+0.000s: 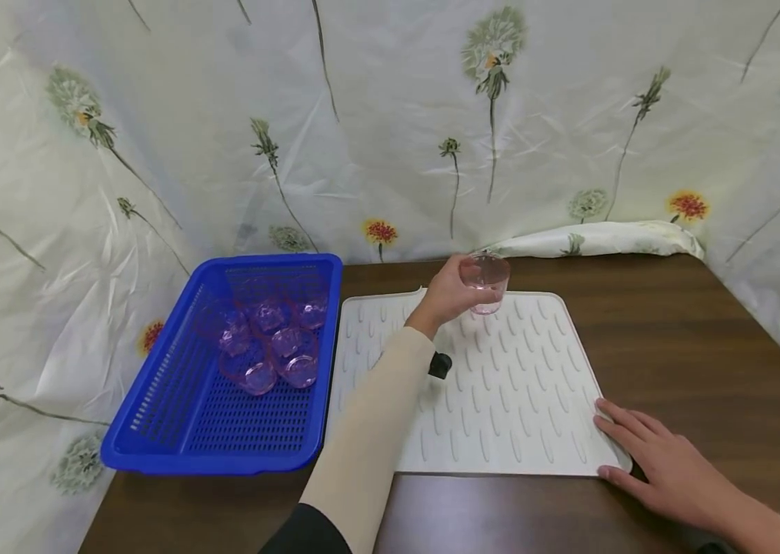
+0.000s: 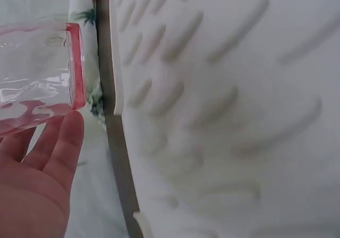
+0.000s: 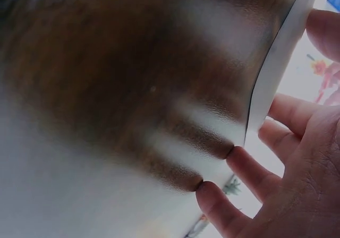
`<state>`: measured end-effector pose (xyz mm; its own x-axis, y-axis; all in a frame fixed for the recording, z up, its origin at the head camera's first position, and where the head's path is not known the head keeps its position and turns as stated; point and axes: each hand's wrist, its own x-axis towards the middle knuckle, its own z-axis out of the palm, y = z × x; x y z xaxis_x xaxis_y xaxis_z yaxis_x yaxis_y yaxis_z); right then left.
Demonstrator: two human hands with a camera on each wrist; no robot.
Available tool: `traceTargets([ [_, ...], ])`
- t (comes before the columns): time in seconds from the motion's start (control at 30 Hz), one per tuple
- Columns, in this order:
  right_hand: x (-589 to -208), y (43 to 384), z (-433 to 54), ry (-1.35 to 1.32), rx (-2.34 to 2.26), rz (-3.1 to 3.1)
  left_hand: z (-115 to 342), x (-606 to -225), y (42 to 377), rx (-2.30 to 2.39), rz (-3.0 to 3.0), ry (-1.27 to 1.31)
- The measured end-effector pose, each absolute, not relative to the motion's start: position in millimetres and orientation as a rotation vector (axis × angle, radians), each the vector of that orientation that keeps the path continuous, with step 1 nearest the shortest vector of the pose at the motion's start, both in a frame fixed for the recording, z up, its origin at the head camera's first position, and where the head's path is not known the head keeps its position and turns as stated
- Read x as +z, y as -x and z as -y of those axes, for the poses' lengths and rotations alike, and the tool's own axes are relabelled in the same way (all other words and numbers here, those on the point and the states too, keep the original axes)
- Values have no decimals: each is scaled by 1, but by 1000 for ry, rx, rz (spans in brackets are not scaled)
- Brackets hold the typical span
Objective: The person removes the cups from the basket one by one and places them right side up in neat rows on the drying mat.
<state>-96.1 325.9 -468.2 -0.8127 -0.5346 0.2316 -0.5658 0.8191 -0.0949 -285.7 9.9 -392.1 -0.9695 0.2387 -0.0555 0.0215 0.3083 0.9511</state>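
A clear, pink-tinted cup [image 1: 488,278] is gripped from its left side by my left hand [image 1: 447,298], fingers and thumb around its wall. It is over the far edge of a white ridged mat [image 1: 508,385]. The left wrist view shows the cup [image 2: 37,70] with its pink end towards the mat and several fingers of the left hand [image 2: 40,185] along its side. At the mat's near right corner my right hand [image 1: 674,465] rests with fingers spread, fingertips touching the edge. In the right wrist view the right hand [image 3: 305,169] holds nothing.
A blue plastic basket [image 1: 213,463] stands left of the mat, with several similar pink cups [image 1: 300,371] in its far part. All this is on a dark wooden table [image 1: 653,338]. Behind it hangs a flowered cloth [image 1: 390,115], bunched along the back edge.
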Motion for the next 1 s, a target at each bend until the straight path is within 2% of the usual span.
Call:
traceTargets([
  [0.33, -470, 93, -320, -835, 265, 2826, -46, -411, 282, 1744, -2335, -295],
  [1.0, -469, 95, -324, -823, 252, 2817, -78, -406, 286, 1627, -2387, -302],
])
